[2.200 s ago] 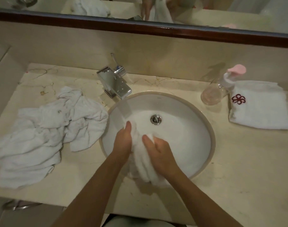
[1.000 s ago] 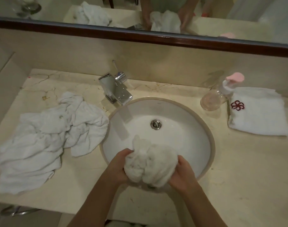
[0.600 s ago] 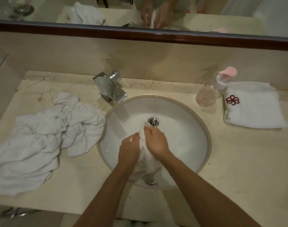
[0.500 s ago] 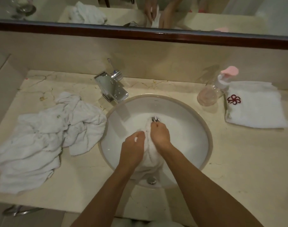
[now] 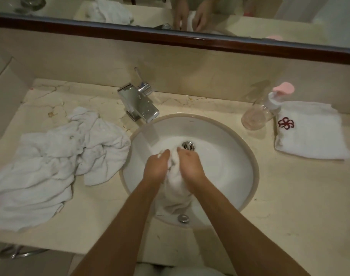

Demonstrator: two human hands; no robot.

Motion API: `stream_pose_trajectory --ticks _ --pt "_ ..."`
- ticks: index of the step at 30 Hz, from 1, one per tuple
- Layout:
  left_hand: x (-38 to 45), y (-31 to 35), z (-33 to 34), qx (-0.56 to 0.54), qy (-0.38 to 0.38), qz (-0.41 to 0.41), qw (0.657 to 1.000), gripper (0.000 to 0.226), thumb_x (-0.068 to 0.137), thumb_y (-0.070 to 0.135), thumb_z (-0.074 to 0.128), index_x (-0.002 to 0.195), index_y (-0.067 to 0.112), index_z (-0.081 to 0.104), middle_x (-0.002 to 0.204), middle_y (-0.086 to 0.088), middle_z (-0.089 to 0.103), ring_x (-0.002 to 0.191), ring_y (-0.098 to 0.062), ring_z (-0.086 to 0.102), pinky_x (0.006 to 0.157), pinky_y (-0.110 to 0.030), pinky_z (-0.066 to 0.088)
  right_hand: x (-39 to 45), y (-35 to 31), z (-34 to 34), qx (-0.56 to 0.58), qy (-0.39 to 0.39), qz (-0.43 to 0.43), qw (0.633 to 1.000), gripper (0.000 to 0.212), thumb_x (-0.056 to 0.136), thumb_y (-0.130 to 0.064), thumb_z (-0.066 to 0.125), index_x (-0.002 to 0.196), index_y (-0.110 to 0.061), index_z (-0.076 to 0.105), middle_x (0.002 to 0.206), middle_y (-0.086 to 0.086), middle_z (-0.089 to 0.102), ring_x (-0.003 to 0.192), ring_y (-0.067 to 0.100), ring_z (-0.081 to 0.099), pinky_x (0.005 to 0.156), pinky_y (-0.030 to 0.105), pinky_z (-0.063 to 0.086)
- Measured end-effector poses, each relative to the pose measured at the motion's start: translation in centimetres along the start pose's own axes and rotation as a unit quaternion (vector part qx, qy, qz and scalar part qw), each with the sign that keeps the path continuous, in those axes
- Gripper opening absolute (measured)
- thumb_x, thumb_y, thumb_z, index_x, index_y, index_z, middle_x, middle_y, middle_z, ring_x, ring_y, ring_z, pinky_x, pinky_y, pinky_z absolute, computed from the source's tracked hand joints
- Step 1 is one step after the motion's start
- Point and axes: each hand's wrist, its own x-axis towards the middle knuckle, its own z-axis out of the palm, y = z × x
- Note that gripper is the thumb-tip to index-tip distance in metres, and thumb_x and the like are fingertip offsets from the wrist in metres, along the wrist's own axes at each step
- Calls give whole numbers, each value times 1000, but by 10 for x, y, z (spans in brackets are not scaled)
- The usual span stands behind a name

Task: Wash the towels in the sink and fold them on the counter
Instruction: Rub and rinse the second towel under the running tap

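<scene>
left hand (image 5: 157, 169) + right hand (image 5: 190, 168) – both grip wet white towel (image 5: 175, 176) | in round white ceramic sink (image 5: 230, 156) | crumpled white towel pile (image 5: 56, 162) at 9 o'clock – folded white towel with red flower logo (image 5: 309, 134) at 2 o'clock

A chrome faucet (image 5: 139, 103) stands at the far left of the basin, its spout angled toward the bowl. A clear pump bottle (image 5: 264, 110) with a pink top (contents indistinct) lies tilted far right. A dark-framed mirror (image 5: 190, 39) spans the far wall. A metal ring (image 5: 16, 252) shows near left.
</scene>
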Motion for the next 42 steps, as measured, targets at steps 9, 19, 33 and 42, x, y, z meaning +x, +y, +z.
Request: stream_pose_trajectory --ticks 9,19,33,42 --pt "-31 30 -24 -291 -232 66 926 26 90 15 52 111 7 65 100 -15 69 89 -21 65 79 -28 51 -6 -67 -24 269 131 -83 951 27 101 -25 45 76 -16 49 73 3 49 69 16 49 65 30 42" --pt "-20 -28 -50 -353 -298 -20 887 66 78 25 67 135 -4 53 129 -20 60 123 -38 53 105 -44 44 -26 31 -57 291 -67 220 929 58 97 -55 52 98 0 70 98 18 73 91 33 67 91 43 52" --pt "-8 -34 5 -160 -38 -135 977 37 101 30 51 119 1 67 106 -15 72 98 -31 68 88 -40 55 -38 30 -14 9 -33 -5 999 35 105 -31 45 110 -5 68 104 16 73 100 30 69 92 41 54" --pt "8 0 -4 43 92 31 994 50 106 37 24 105 6 64 111 -15 67 111 -35 59 98 -40 44 -26 11 10 -21 -82 -76 994 36 100 -17 46 64 -21 49 64 -2 52 62 7 49 63 25 43"
